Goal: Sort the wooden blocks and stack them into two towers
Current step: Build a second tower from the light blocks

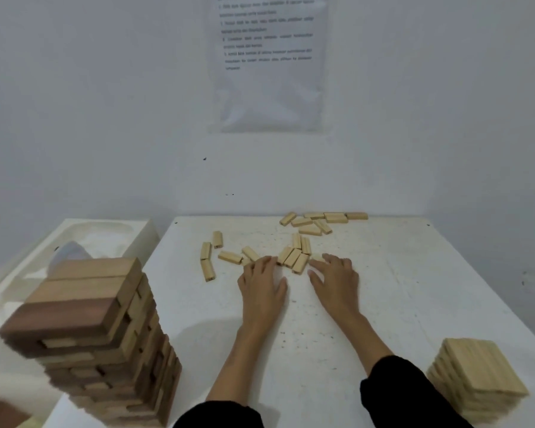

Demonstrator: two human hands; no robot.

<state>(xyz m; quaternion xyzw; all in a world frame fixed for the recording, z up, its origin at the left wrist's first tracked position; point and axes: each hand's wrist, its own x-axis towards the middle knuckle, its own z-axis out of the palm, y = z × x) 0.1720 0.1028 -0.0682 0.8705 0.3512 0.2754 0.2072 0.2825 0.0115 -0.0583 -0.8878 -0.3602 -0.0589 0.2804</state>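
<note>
A tall tower of larger, darker wooden blocks (84, 338) stands at the near left of the white table (414, 288). A lower tower of small pale blocks (479, 384) stands at the near right. Small pale blocks lie loose on the table: a cluster (295, 257) in the middle, a few (209, 257) to its left, several (318, 222) by the far edge. My left hand (261, 287) lies flat, fingertips touching blocks left of the cluster. My right hand (337, 278) lies flat with spread fingers, fingertips touching blocks at the cluster's right side.
A white tray-like box (74, 239) sits off the table's left edge with a pale object inside. A printed sheet (267, 63) hangs on the wall beyond the table. The wall runs right behind the far edge.
</note>
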